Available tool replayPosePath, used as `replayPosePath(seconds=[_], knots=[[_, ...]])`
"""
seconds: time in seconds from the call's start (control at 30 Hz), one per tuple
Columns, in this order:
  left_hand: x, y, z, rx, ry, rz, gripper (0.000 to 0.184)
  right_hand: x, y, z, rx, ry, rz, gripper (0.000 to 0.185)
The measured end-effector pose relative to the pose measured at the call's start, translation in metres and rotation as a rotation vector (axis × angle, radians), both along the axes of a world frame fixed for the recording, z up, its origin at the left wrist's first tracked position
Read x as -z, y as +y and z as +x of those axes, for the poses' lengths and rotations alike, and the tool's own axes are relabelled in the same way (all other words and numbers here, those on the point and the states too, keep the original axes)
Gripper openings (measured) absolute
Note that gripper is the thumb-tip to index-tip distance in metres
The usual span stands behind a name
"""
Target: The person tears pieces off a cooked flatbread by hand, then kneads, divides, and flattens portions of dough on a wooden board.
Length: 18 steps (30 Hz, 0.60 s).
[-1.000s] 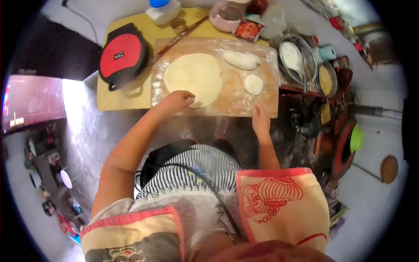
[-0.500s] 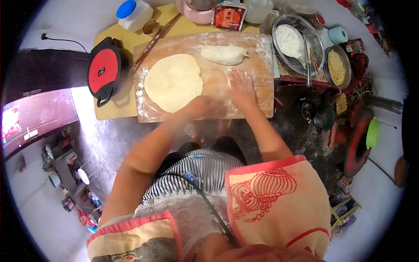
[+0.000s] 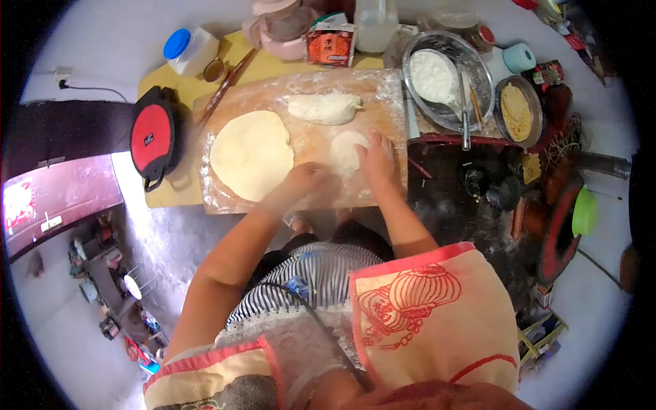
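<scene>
A floured wooden board [image 3: 314, 157] lies on the yellow table. On its left is a large, thin round of dough [image 3: 251, 156]. A long dough roll [image 3: 324, 108] lies near the board's back edge. My right hand [image 3: 378, 158] is at the right side of a small flat dough disc [image 3: 347, 149], its fingers apart and touching the disc's edge. Between the large round and the small disc, low over the front of the board, is my left hand [image 3: 307, 183], blurred by motion; its fingers cannot be made out.
A red and black electric pan [image 3: 152, 140] sits left of the board. Behind stand a blue-lidded container [image 3: 191, 51], a brown stick [image 3: 229, 85] and a red packet [image 3: 330, 44]. To the right are a steel bowl [image 3: 444, 113] with flour and a pan [image 3: 519, 113] with flatbread.
My right hand has moved from the front edge onto the board, first over the small disc, now at its right side. My left hand has left the large round and moved right. The view has shifted.
</scene>
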<state>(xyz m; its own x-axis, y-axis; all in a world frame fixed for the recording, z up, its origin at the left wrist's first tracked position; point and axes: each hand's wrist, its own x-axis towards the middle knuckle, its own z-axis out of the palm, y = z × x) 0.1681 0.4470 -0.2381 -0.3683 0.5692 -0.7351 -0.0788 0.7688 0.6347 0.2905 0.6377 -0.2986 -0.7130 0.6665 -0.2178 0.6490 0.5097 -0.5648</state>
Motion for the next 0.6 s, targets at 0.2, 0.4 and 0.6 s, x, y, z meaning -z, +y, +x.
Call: replayPosePath(seconds=[0.2, 0.4, 0.6], knots=[[0.093, 0.008, 0.012, -0.223, 0.120, 0.169, 0.054, -0.052, 0.014, -0.018, 0.015, -0.165, -0.465, 0.058], [0.035, 0.036, 0.018, -0.557, -0.480, 0.403, 0.049, -0.064, -0.018, -0.020, -0.162, -0.092, -0.184, 0.034], [0.053, 0.026, 0.002, -0.656, -0.216, 0.244, 0.058, -0.073, -0.030, -0.008, -0.502, -0.052, 0.070, 0.026]])
